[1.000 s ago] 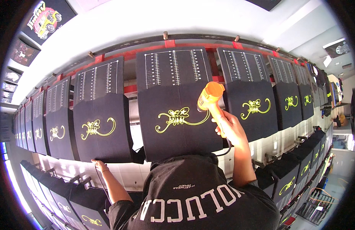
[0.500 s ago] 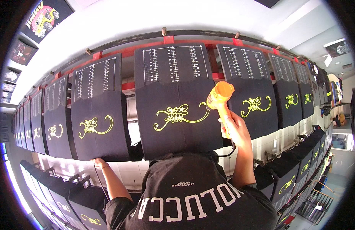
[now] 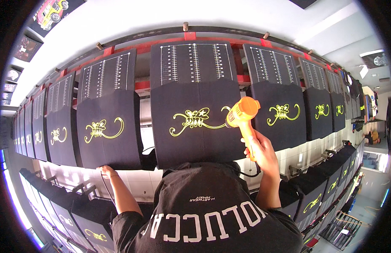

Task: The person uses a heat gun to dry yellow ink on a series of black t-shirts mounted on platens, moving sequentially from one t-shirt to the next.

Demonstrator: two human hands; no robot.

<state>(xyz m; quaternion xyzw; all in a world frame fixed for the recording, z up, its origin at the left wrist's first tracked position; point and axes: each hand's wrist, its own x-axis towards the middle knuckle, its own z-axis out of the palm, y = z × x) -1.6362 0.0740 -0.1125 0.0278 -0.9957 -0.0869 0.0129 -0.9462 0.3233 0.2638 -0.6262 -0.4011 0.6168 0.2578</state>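
My right hand [image 3: 261,151] is wrapped round the handle of an orange heat gun [image 3: 244,113]. Its nozzle points left, over the right-hand curl of a yellow-green line print [image 3: 195,119] on a black shirt [image 3: 197,149]. The gun's body hides part of that curl. A dark cord runs from below the handle toward my body. Lower left, my left hand [image 3: 106,171] is closed on a thin dark cord [image 3: 107,189], close to the near edge of the neighbouring black shirt [image 3: 109,154], which bears the same print [image 3: 103,130].
The shirts lie on a long row of dark boards with white ruled scales [image 3: 194,63], carried on a red frame [image 3: 242,79]. A dark rail with pegs [image 3: 185,27] runs along the far side. Behind me stands another row of printed black shirts [image 3: 317,189].
The heat gun in my right hand has come slightly nearer to me relative to the middle shirt. My left hand keeps its hold on the cord. The whole view has shifted a little.
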